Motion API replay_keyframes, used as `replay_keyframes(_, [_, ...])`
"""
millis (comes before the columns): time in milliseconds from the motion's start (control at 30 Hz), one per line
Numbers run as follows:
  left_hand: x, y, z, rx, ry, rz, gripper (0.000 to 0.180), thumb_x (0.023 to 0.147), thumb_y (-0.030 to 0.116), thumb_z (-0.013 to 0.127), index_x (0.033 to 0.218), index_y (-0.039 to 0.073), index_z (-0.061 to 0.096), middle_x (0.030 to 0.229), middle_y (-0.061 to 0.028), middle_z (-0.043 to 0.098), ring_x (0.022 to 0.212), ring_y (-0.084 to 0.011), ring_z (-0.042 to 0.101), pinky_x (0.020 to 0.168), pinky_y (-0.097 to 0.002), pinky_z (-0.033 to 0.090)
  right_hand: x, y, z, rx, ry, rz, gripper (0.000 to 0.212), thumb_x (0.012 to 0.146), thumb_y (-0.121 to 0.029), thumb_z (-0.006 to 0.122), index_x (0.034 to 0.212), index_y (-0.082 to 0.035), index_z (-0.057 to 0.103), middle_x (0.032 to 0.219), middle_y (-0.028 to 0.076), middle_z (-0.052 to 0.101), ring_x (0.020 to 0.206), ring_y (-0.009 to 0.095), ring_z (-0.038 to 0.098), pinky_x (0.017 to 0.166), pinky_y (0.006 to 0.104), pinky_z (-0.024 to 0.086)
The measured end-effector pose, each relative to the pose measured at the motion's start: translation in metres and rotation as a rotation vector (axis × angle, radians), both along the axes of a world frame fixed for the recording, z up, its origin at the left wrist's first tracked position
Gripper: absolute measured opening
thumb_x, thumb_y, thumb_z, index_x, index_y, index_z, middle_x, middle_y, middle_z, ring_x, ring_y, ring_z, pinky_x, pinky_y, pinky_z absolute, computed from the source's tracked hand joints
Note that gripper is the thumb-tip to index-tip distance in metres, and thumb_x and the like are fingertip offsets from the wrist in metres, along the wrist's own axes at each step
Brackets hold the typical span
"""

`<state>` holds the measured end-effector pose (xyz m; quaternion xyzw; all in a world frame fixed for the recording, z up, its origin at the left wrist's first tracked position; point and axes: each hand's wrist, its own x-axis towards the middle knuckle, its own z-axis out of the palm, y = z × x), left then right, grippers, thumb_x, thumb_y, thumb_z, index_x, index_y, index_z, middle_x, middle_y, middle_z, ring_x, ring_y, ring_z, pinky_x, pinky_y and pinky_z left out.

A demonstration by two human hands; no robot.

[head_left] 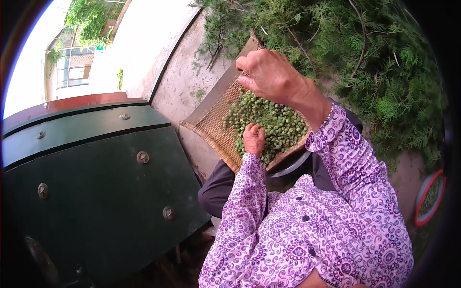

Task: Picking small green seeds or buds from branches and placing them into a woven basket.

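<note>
A woven winnowing basket (211, 120) with a flat, smooth far edge rests across my lap. It holds a heap of small green knobbly cones (278, 117). My left hand (253, 140) is down at the near left side of the heap, its fingers curled in among the cones; what they pinch is too small to make out. Above the far side of the basket is my right hand (276, 77), closed with the fingers bent inward. Whatever it may hold is hidden. A brown twig-like piece (257, 38) shows just beyond that hand; I cannot tell whether the hand touches it.
Cut green conifer branches (365, 62) are piled on the ground beyond and to the right. A dark green studded metal door panel (105, 192) stands close on my left. A metal rim (292, 165) shows under the basket. At far right is a red-rimmed round container (430, 198).
</note>
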<state>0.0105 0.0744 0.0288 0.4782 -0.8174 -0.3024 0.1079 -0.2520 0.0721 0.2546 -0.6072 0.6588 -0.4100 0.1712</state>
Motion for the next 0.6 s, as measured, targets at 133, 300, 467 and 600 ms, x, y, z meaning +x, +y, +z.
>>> replay_keyframes(133, [-0.028, -0.015, -0.013, 0.121, -0.044, 0.008, 0.027, 0.07, 0.009, 0.062, 0.097, 0.006, 0.059, 0.104, -0.0152, 0.055, 0.092, -0.0321, 0.055, 0.078, -0.038, 0.045, 0.0, -0.001, 0.0, 0.004, 0.002, -0.011, 0.015, 0.077, -0.013, 0.063, 0.078, 0.0, 0.054, 0.072, 0.015, 0.058, 0.067, 0.027, 0.06, 0.062, 0.0371, 0.05])
replay_keyframes(300, [-0.046, -0.013, -0.026, 0.112, -0.251, -0.015, 0.028, 0.069, 0.015, 0.062, 0.096, 0.007, 0.061, 0.097, -0.0154, 0.06, 0.088, -0.0317, 0.058, 0.076, -0.0368, 0.046, -0.002, -0.003, 0.005, 0.043, -0.017, 0.02, 0.015, 0.078, -0.014, 0.062, 0.079, 0.0, 0.055, 0.073, 0.014, 0.058, 0.067, 0.026, 0.06, 0.062, 0.0357, 0.05])
replay_keyframes(467, [-0.027, -0.016, -0.041, 0.207, -0.117, 0.129, 0.02, 0.069, 0.013, 0.06, 0.086, 0.004, 0.065, 0.076, -0.0129, 0.065, 0.072, -0.027, 0.062, 0.069, -0.0333, 0.048, 0.001, -0.004, 0.011, 0.117, -0.015, 0.046, 0.016, 0.079, -0.014, 0.062, 0.08, 0.0, 0.055, 0.073, 0.014, 0.058, 0.066, 0.024, 0.059, 0.062, 0.034, 0.051])
replay_keyframes(600, [-0.002, -0.037, -0.035, 0.523, 0.11, 0.385, 0.013, 0.07, 0.007, 0.062, 0.08, -0.001, 0.062, 0.067, -0.0045, 0.06, 0.055, -0.0138, 0.055, 0.053, -0.0269, 0.046, 0.0, -0.002, 0.007, 0.09, 0.017, 0.042, 0.016, 0.078, -0.014, 0.062, 0.081, 0.0, 0.055, 0.073, 0.014, 0.058, 0.066, 0.023, 0.059, 0.062, 0.0336, 0.051])
